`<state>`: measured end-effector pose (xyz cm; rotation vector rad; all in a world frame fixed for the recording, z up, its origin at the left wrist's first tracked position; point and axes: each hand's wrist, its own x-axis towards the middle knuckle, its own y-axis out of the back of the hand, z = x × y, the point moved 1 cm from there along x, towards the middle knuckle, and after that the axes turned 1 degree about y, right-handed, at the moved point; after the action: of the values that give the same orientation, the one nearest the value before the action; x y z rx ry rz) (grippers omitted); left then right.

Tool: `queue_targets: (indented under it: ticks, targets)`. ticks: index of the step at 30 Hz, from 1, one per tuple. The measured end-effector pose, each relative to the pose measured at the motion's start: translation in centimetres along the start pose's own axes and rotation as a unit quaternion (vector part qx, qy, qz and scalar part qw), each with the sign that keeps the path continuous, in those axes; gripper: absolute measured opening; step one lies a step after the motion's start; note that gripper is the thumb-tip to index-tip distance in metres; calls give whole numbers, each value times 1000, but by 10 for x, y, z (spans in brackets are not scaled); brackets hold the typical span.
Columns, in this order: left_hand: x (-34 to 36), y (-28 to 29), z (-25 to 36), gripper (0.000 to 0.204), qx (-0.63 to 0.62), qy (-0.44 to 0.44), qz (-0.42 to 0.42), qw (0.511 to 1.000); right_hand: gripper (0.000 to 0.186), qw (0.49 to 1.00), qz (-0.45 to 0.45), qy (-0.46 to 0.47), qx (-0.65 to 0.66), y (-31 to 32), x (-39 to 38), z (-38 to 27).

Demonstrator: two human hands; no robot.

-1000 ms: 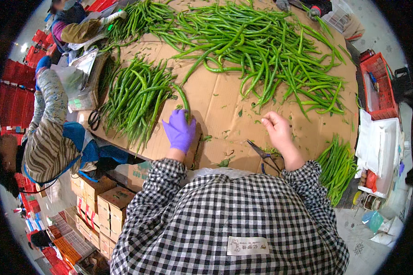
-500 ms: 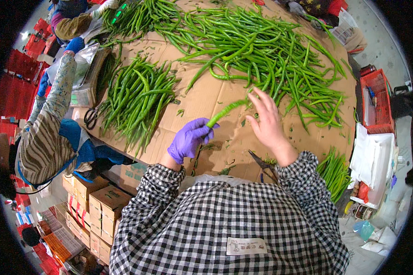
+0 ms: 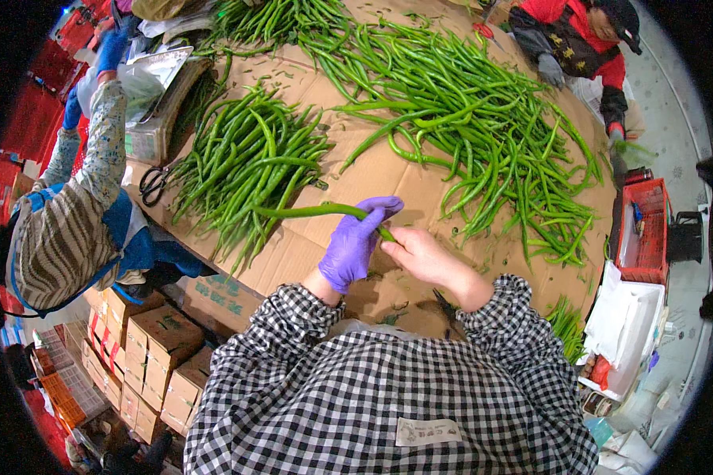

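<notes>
My left hand [image 3: 350,249], in a purple glove, is closed around a long green chili pepper [image 3: 309,210]. The pepper's slim length reaches out to the left, over the edge of a smaller heap of chilies [image 3: 249,162]. My bare right hand [image 3: 426,258] meets the other end of the pepper just below the purple fingers, thumb and fingers pinched together there. A big spread of loose green chilies [image 3: 483,119] lies beyond both hands on the cardboard-covered table [image 3: 341,170]. Dark-bladed scissors [image 3: 445,303] lie by my right wrist, partly hidden by the sleeve.
Black-handled scissors [image 3: 154,186] rest at the table's left edge. A co-worker in a striped hood [image 3: 67,245] stands on the left; another in red and black [image 3: 574,39] is at the far right. A red crate [image 3: 644,229], white foam box [image 3: 630,332] and stacked cartons [image 3: 162,340] flank the table.
My right hand has come down from an open, raised pose to the pepper's end. The held pepper now points left instead of up and right. The far-right co-worker has come further into view.
</notes>
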<state>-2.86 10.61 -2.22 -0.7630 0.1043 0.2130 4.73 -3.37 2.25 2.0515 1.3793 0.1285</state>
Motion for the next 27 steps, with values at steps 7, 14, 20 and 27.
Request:
queue_targets:
  ticks: [7,14,20,27]
  targets:
    - [-11,40,1,24,5,87,168,982,18,896,169,213,-352,47,145,22]
    - [-26,50,20,38,-65,138,84,985,14,804,99,307,-500,42,224,27]
    - [-23,46,36,63,-40,131,-44,990,20,862,94,77,-492,63,261,20]
    - [-24,33,50,71,-332,142,-112,926,17,810,145,180,-538,92,201,-10]
